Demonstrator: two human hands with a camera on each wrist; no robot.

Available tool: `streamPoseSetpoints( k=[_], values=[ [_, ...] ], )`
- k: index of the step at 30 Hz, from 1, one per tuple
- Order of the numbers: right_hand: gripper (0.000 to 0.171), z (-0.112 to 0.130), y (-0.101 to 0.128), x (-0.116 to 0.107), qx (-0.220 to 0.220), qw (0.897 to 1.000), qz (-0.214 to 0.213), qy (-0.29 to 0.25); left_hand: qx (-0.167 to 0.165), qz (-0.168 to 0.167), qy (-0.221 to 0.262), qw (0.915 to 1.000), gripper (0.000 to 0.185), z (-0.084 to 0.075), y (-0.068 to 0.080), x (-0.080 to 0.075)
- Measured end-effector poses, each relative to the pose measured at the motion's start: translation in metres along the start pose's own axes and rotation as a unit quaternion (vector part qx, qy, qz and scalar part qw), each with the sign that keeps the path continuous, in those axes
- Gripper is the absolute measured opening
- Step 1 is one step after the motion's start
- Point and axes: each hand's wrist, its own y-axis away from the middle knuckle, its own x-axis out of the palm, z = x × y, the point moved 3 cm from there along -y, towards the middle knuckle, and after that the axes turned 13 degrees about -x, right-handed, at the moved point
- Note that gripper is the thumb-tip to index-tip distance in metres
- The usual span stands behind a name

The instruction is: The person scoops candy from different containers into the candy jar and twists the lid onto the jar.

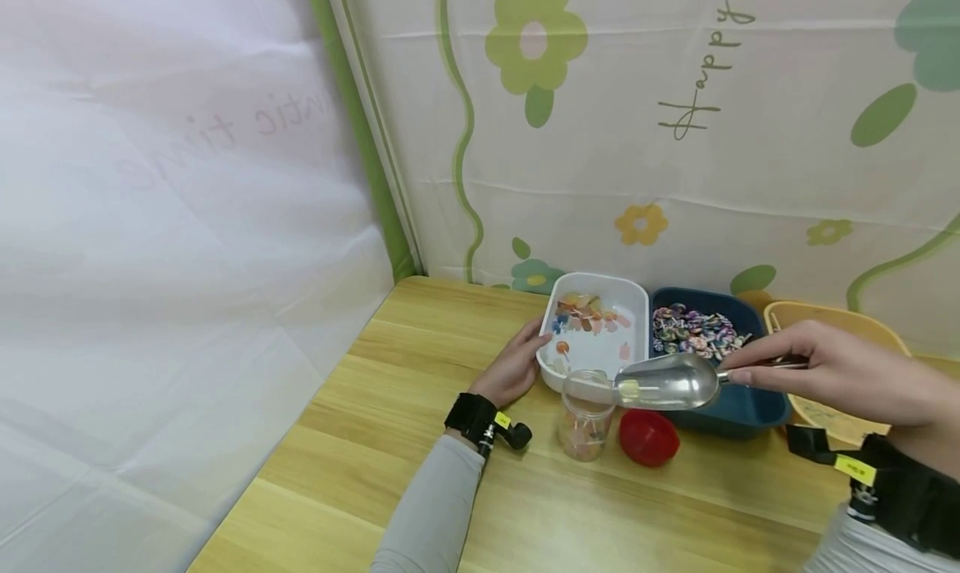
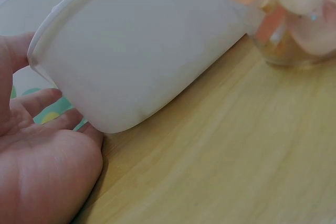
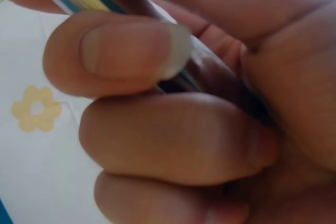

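Three trays stand in a row at the worktop's (image 1: 420,439) back: one white tray (image 1: 633,306), one dark blue tray (image 1: 738,410) of patterned pieces, one yellow tray (image 1: 825,314) partly cut off behind the right hand (image 1: 832,373). That hand grips a single shiny metal scoop (image 1: 663,381), its mouth over one clear plastic jar (image 1: 585,414). One red round lid (image 1: 648,437) lies beside the jar. Left hand (image 1: 513,364), fingers relaxed, rests against the white tray's smooth wall; the jar's contents blur.
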Motion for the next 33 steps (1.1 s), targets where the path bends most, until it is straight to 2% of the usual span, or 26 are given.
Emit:
streamPoseSetpoints(
  k=[7,16,22,28,33],
  values=[
    [0.023,0.002,-0.001,0.001,-0.001,1.000,-0.003,-0.007,-0.003,-0.003,0.004,1.0000,0.055,0.000,0.001,0.000],
    [0.020,0.002,-0.002,-0.001,0.045,0.998,-0.022,0.031,-0.002,-0.004,0.000,1.0000,0.056,0.000,0.001,0.000],
    [0.018,-0.002,-0.011,-0.002,0.062,0.994,-0.040,0.078,-0.001,0.004,0.001,1.0000,0.056,-0.002,0.001,0.001],
    [0.017,-0.013,-0.024,0.006,0.058,0.997,-0.023,0.053,-0.006,-0.005,0.003,1.0000,0.057,-0.001,0.000,0.001],
    [0.019,-0.024,-0.045,0.017,0.073,0.996,-0.007,0.043,-0.003,0.003,0.004,1.0000,0.056,-0.001,0.000,0.001]
  ],
)
